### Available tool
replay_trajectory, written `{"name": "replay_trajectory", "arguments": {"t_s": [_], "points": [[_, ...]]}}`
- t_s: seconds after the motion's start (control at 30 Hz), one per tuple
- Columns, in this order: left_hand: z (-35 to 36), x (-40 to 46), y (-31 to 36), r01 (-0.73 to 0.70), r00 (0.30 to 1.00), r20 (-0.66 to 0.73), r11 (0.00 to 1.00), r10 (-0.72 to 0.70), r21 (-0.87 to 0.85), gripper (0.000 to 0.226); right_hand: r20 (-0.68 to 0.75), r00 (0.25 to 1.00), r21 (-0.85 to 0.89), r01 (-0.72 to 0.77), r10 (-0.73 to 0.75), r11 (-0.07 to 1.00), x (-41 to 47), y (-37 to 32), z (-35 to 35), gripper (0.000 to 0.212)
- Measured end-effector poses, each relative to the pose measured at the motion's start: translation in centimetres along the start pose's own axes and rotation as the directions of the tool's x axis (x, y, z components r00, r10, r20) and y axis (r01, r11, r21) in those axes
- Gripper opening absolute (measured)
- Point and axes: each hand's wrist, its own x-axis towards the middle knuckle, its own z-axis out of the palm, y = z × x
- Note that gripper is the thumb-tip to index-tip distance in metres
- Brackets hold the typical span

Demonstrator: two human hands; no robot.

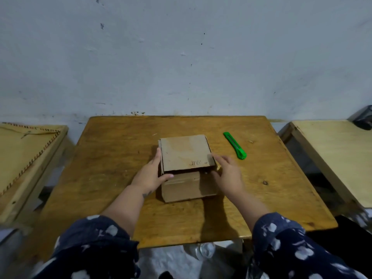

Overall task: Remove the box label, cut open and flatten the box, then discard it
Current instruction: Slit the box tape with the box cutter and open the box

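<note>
**Box held at both sides, cutter untouched**

Small brown cardboard box (187, 170) at centre of worn yellow-brown wooden table (112, 158), top flap closed, slightly overhanging the front wall. Faint dark handwriting near front edge of flap; illegible. Left hand (150, 176) flat against left side of box, fingers extended along the wall, thumb lying across front left corner just under the flap. Open, pressing rather than pinching. Right hand (228, 174) at right side of box, fingers loosely spread and somewhat blurred; contact with right front corner likely but cannot tell for certain. Nothing clasped in either hand. Bright green plastic utility knife (235, 145) lying on table to right of box, near but apart from right hand. Dark blue sleeves with white pattern (281, 242) on both forearms.
</note>
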Motion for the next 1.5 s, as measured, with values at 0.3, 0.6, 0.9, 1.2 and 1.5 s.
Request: {"name": "replay_trajectory", "arguments": {"t_s": [0.3, 0.6, 0.9, 1.2, 1.5], "points": [[1.8, -3.7, 1.2, -0.008, 1.000, 0.007, 0.995, 0.007, 0.099, 0.103, -0.072, 0.948, -0.200, 0.291, -0.310, 0.936, -1.8, 0.1, -3.1, 0.030], [1.9, -4.7, 1.3, 0.043, 0.999, -0.011, 0.999, -0.043, 0.030, 0.098, -0.297, 0.955, 0.357, 0.096, 0.015, 0.929, 3.6, -5.4, -6.1, 0.014], [-0.8, -2.2, 1.9, 0.140, 0.985, -0.110, 0.988, -0.133, 0.060, 0.079, -0.193, 0.979, 0.358, 0.008, 0.066, 0.934, 7.6, -6.0, -3.1, 0.030], [-0.8, -0.3, 0.8, 0.167, 0.948, -0.310, 0.942, -0.073, 0.292, 0.062, -0.103, 0.995, 0.264, 0.014, 0.014, 0.964, 11.9, -5.2, 0.8, 0.057], [-0.4, 2.6, -1.1, 0.347, 0.932, -0.245, 0.851, -0.266, 0.395, 0.098, -0.022, 0.999, 0.059, 0.039, -0.038, 0.997, 16.5, -4.9, 3.3, 0.064]]}}
